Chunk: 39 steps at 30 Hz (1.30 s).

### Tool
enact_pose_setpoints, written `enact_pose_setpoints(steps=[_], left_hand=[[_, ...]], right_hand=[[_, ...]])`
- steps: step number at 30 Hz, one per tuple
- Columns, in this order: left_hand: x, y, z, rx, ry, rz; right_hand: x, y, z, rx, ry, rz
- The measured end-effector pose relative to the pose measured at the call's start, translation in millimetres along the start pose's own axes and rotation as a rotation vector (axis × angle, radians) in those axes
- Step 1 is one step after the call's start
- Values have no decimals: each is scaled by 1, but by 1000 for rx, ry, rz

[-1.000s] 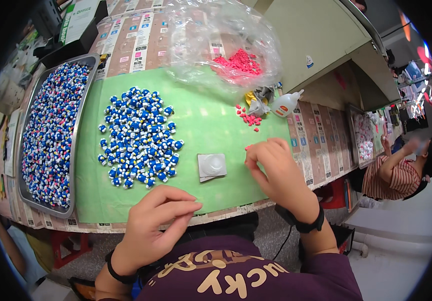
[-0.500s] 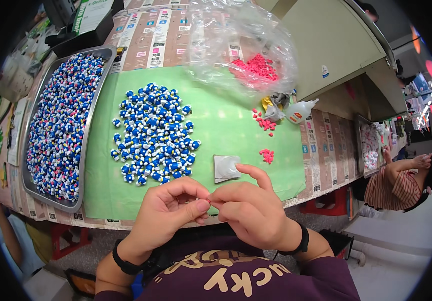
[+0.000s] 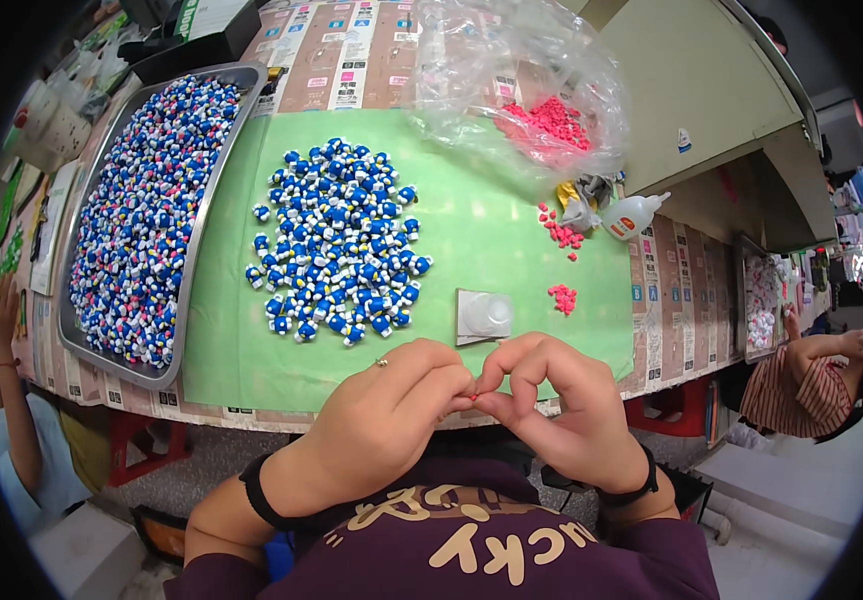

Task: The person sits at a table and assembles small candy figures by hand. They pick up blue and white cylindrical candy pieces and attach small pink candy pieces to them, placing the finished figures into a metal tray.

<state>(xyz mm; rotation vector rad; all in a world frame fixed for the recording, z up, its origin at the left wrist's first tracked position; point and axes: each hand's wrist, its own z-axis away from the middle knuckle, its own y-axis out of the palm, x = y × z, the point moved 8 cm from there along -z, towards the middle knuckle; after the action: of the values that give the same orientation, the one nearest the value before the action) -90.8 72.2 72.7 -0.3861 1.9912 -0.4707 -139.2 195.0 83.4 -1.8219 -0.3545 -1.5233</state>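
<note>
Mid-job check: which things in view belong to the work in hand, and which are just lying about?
Likely in use:
- left hand and right hand, fingertips meeting at a tiny red piece
- blue-and-white pieces
- loose pink pieces
- square white pad
- perhaps the white bottle

Seemingly lying about:
- black box
- red stool

we see a pale cabinet [image 3: 696, 90] over the right side of the table [image 3: 296, 80], and at the upper left a black box [image 3: 206, 45] with a cloudy jar [image 3: 54, 125] near it. to our right, past a red stool [image 3: 666, 412], is a person in stripes [image 3: 789, 395]; to our left, we make out another person's arm [image 3: 20, 420].
</note>
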Motion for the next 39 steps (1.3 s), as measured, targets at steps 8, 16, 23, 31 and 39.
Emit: enact_pose_setpoints(steps=[8,16,23,31,39], left_hand=[[-2,6,3,26,62,-91],[12,-7,-1,-99,-98,158],[51,-22,23,-131,-500,474],[59,-22,25,-166,-485,740],[51,-12,14,-263,-503,1018]], right_hand=[[-5,1,1,64,72,-5],[-10,-19,-17,-1,35,100],[-14,-22,-41,150,-146,817],[-7,-19,-46,186,-111,840],[30,-17,-36,32,-127,284]])
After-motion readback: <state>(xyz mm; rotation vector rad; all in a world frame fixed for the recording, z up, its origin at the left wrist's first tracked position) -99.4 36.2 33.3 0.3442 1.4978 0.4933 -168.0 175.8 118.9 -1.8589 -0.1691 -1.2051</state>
